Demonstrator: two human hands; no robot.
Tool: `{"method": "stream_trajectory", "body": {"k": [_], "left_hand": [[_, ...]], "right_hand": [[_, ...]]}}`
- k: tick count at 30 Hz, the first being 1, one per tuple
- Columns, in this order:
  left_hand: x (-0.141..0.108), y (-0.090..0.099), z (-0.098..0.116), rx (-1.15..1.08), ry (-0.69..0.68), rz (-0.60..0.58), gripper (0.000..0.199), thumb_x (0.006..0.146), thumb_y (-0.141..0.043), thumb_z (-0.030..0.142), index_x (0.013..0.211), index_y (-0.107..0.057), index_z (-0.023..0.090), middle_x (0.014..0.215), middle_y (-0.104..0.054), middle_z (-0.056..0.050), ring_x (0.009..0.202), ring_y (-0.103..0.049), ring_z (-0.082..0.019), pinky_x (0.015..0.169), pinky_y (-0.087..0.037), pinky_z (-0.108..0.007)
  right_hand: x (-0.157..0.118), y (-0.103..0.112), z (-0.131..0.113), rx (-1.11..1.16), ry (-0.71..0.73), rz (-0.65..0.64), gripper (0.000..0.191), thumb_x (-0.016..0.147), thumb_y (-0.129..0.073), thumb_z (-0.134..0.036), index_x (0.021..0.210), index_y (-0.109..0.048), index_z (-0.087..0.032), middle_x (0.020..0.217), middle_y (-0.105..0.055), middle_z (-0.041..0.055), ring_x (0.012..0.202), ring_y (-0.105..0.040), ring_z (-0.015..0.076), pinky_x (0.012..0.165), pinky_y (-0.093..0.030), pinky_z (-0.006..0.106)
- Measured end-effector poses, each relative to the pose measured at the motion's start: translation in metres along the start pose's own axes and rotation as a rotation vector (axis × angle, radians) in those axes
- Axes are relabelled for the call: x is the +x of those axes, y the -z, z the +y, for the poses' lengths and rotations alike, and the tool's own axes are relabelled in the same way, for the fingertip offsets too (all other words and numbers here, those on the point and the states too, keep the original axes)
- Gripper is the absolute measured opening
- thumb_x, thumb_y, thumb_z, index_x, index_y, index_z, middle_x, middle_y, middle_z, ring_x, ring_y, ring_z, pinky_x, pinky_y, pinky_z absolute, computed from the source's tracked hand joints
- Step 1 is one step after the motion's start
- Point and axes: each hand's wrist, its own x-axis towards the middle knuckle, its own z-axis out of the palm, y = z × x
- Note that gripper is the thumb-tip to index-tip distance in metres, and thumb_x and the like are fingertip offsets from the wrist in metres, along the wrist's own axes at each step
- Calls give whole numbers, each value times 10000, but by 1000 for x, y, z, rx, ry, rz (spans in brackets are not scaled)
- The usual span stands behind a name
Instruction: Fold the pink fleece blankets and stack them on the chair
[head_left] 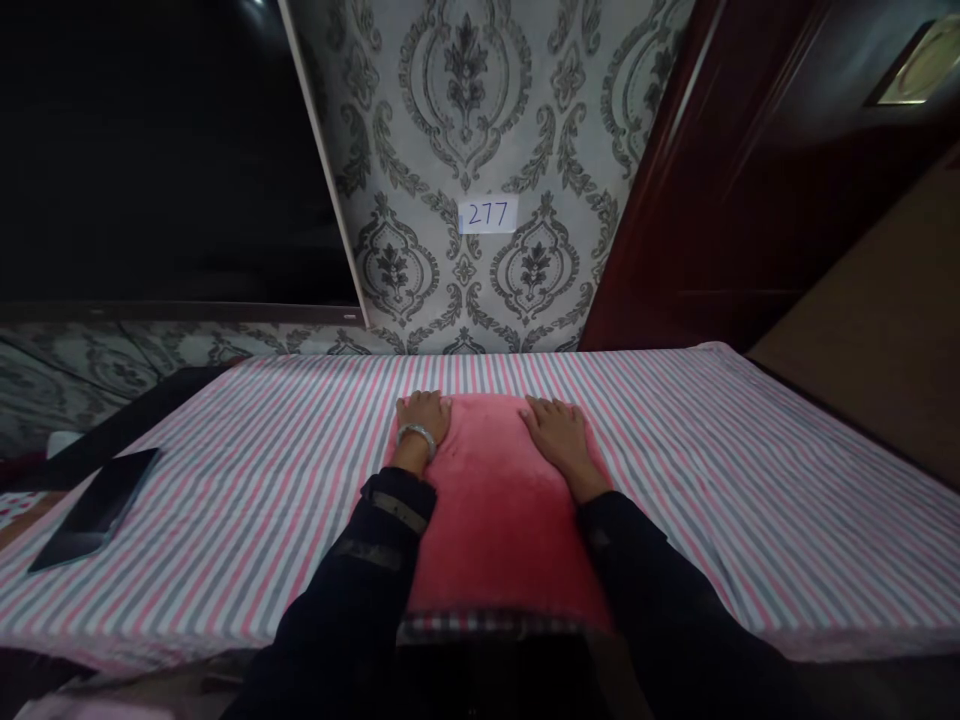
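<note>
A red, soft-looking piece of fabric (495,500) lies flat over the striped cloth, its near end reaching the table's front edge, where a dark checked strip shows. My left hand (426,418) rests palm down on its far left corner, with a bracelet at the wrist. On the far right corner lies my right hand (556,432), fingers stretched forward and thumb apart. Neither hand grips anything; both press on the fabric from above.
A pink, grey and white striped cloth (712,470) covers the table. At the left lies a dark phone (97,508). Behind stand a large dark screen (165,160), a patterned wall with a paper marked 277 (488,214), and a dark red door (720,200).
</note>
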Motion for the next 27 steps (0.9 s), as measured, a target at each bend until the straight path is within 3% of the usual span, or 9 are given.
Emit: {"method": "stream_trajectory", "body": {"k": [5, 11, 14, 16, 18, 20, 23, 25, 27], "left_hand": [[4, 7, -14, -43, 155, -32, 521, 1028, -260, 388, 1300, -636, 152, 1391, -596, -207, 1298, -536, -371, 993, -456, -521], [8, 23, -26, -102, 231, -58, 475, 1015, -292, 281, 1332, -627, 167, 1329, -654, -185, 1223, -629, -276, 982, -476, -382], [-6, 39, -19, -106, 269, -6, 537, 1008, -341, 329, 1496, -454, 136, 1478, -530, -223, 1336, -545, -318, 1042, -448, -434], [-31, 47, -10, -75, 170, 60, 601, 1004, -379, 384, 1550, -360, 134, 1594, -379, -227, 1466, -381, -349, 1145, -346, -517], [-69, 46, 0, -27, -92, 81, 598, 994, -428, 408, 1534, -389, 156, 1628, -333, -196, 1526, -258, -340, 1215, -207, -576], [-113, 34, 8, -15, -363, -9, 561, 987, -459, 420, 1495, -455, 183, 1585, -416, -181, 1496, -323, -338, 1215, -188, -615], [-171, 2, 15, -64, -627, -6, 600, 972, -507, 459, 1517, -439, 217, 1573, -438, -168, 1491, -337, -333, 1220, -179, -637], [-193, -20, 17, -82, -666, 45, 649, 953, -538, 486, 1539, -412, 238, 1591, -410, -166, 1502, -314, -348, 1212, -183, -662], [-203, -39, 18, -87, -647, 102, 671, 936, -562, 492, 1545, -408, 254, 1591, -411, -162, 1504, -305, -363, 1205, -186, -678]], "right_hand": [[2, -2, 2, -3, 13, 13, 511, 1061, -266, -458, 1422, -543, -228, 1383, -629, 136, 1294, -501, 319, 1107, -252, 565], [-2, 2, -3, -16, 3, -13, 487, 1058, -302, -427, 1430, -538, -219, 1384, -628, 143, 1303, -515, 316, 1109, -259, 574], [-2, 5, -4, -24, 1, -23, 495, 1054, -309, -409, 1443, -527, -196, 1390, -621, 163, 1311, -516, 327, 1106, -270, 597], [0, 10, -5, -18, -8, -50, 510, 1054, -300, -402, 1473, -499, -189, 1418, -600, 168, 1333, -505, 326, 1108, -282, 606], [3, 19, -8, 4, -46, -108, 532, 1058, -281, -396, 1526, -437, -199, 1483, -548, 161, 1386, -462, 323, 1119, -290, 605], [4, 31, -16, 35, -45, -149, 551, 1060, -271, -401, 1576, -363, -233, 1579, -442, 136, 1465, -363, 334, 1137, -276, 618], [-2, 44, -38, 95, 247, -157, 543, 1060, -296, -407, 1594, -331, -314, 1673, -271, 61, 1541, -198, 322, 1184, -214, 605], [-9, 45, -54, 130, 528, -235, 524, 1063, -310, -409, 1584, -342, -358, 1682, -247, 22, 1552, -172, 284, 1209, -189, 563], [-13, 39, -65, 136, 695, -351, 526, 1064, -327, -445, 1586, -327, -377, 1679, -253, 14, 1552, -176, 275, 1214, -179, 558]]}}
